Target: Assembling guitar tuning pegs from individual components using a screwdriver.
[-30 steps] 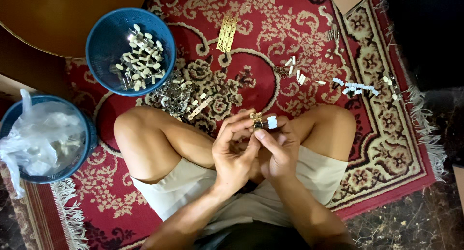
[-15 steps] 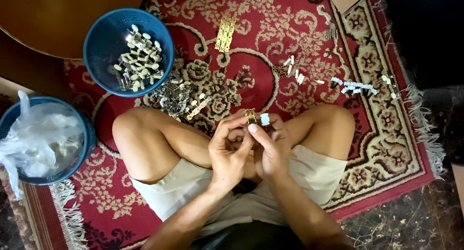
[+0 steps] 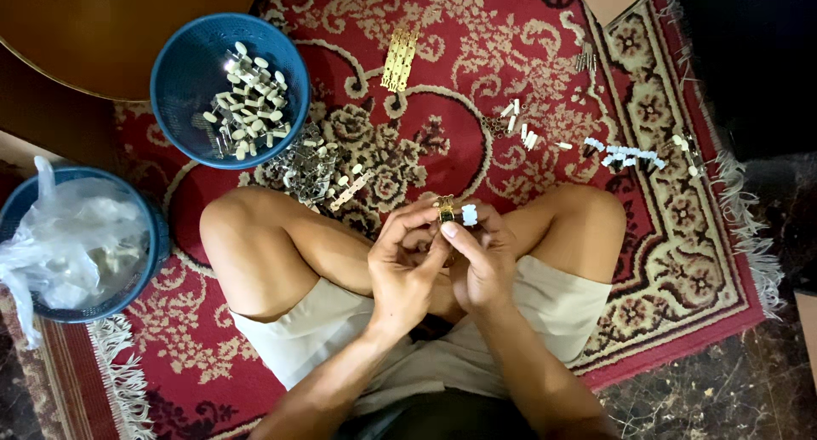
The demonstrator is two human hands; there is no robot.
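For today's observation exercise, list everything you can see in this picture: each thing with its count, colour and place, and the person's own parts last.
Small brass-coloured metal part with a white knob: one, held at the fingertips of both hands.
Round blue plastic basket: one, upper left, holding many white-knobbed parts.
Second blue basket: one, far left, lined with a clear plastic bag.
Loose heap of silver metal parts: one, on the rug beside the left knee.
Brass strips: a few, top centre.
Scattered white knobs: several, upper right.
Red patterned rug: one, under everything.
Brown curved wooden thing: one, top left.
Left hand: one, centre.
Right hand: one, centre.
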